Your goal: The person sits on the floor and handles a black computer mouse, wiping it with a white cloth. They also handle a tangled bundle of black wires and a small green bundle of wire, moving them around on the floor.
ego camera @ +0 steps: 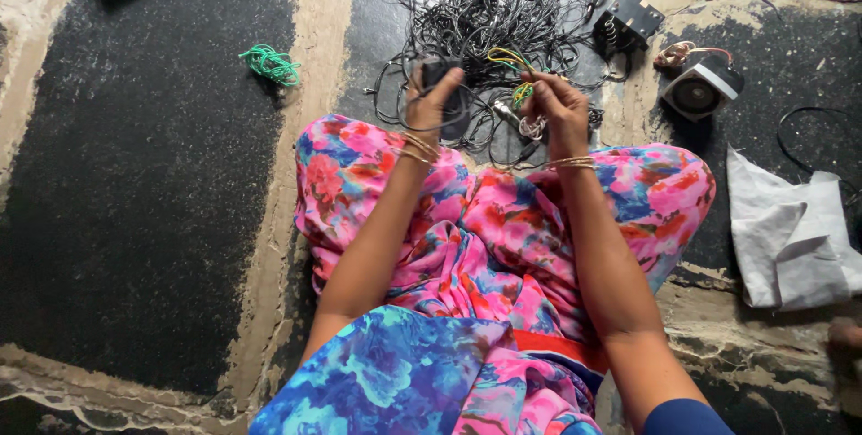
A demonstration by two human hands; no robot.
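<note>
Rough black stone floor: our left hand point(433, 103) closes on a black part point(446, 94), our right hand point(555, 105) pinches yellow-green wires point(514, 71); tangled black wire pile point(476, 4) at twelve o'clock, white cloth point(790, 233) at three.

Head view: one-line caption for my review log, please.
Seated on a stone floor, left hand grips a small black part while right hand pinches yellow-green wires before a black wire tangle.

Ahead: tangled black wires point(485, 13) block the floor point(144, 175).
Right: speaker point(702, 87), grey cloth point(790, 237) crowd it.
Left: open floor; only green wire bundle point(269, 64).
</note>
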